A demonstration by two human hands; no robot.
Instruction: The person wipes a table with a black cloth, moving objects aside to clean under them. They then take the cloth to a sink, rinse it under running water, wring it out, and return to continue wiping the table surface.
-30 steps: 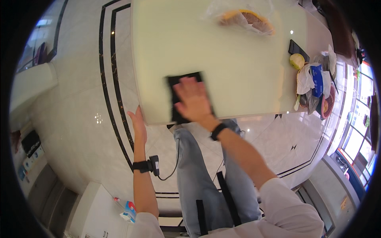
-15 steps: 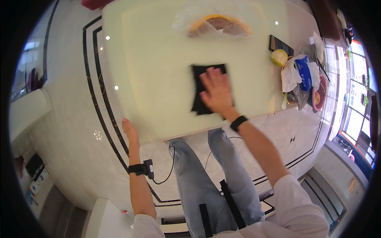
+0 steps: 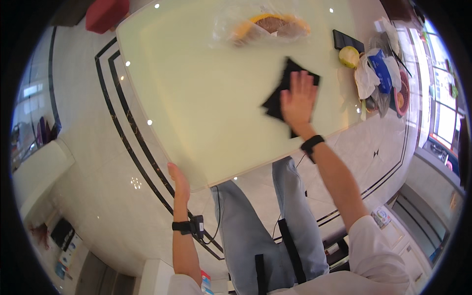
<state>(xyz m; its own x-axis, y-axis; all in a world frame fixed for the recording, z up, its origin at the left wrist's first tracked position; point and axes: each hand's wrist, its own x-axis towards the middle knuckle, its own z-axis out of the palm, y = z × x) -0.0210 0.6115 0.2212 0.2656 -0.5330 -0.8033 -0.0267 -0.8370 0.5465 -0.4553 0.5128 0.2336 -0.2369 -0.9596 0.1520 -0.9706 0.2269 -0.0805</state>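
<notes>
My right hand (image 3: pixel 299 101) lies flat on a black cloth (image 3: pixel 277 104), fingers stretched out and pressing it against the pale green tabletop (image 3: pixel 206 108). The cloth is spread out, slightly blurred, with its corners sticking out around the hand. At the table's near left corner is my left hand (image 3: pixel 179 183), seen edge-on beside the rim. It holds nothing I can see, and its fingers look straight. Whether it touches the rim I cannot tell. Farther back on the table, a clear plastic bag (image 3: pixel 270 30) holds something brown and yellow.
Toward the right edge lie a black phone (image 3: pixel 348 41), a yellow-green fruit (image 3: pixel 349 57), a blue-and-white packet of tissues (image 3: pixel 380 70) and a pink basket (image 3: pixel 404 93). A red stool (image 3: pixel 105 14) stands beyond the far left corner. A cable hangs from my left wristband.
My right hand has slid the black cloth to the right across the tabletop, and the cloth has turned. The whole view has shifted and tilted; my left hand stays by the table corner.
</notes>
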